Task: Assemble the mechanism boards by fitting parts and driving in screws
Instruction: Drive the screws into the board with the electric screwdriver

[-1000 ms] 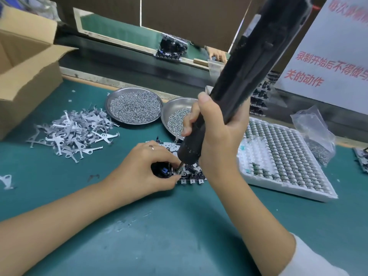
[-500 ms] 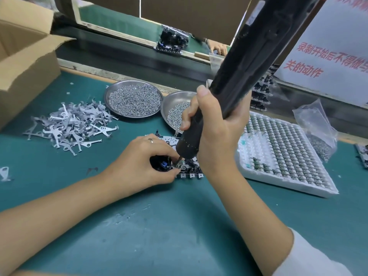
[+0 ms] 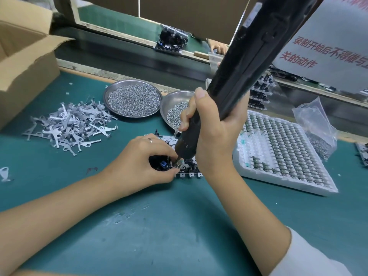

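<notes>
A mechanism board [image 3: 189,168] with black and blue parts lies on the green mat at the centre, mostly hidden by my hands. My left hand [image 3: 139,162] curls over its left end and pinches the board at the blue part. My right hand [image 3: 213,134] grips a long black electric screwdriver [image 3: 239,76], tilted to the upper right. Its tip rests on the board just right of my left fingertips. The screw under the tip is too small to make out.
Two round metal dishes of screws [image 3: 134,99] [image 3: 175,114] stand behind the board. A heap of flat metal levers [image 3: 69,124] lies at left, near a cardboard box [image 3: 23,62]. A white tray of small parts [image 3: 282,148] and a plastic bag [image 3: 316,128] sit at right.
Both hands and the screwdriver hold nearly the same pose on the board. Only the camera view has shifted slightly.
</notes>
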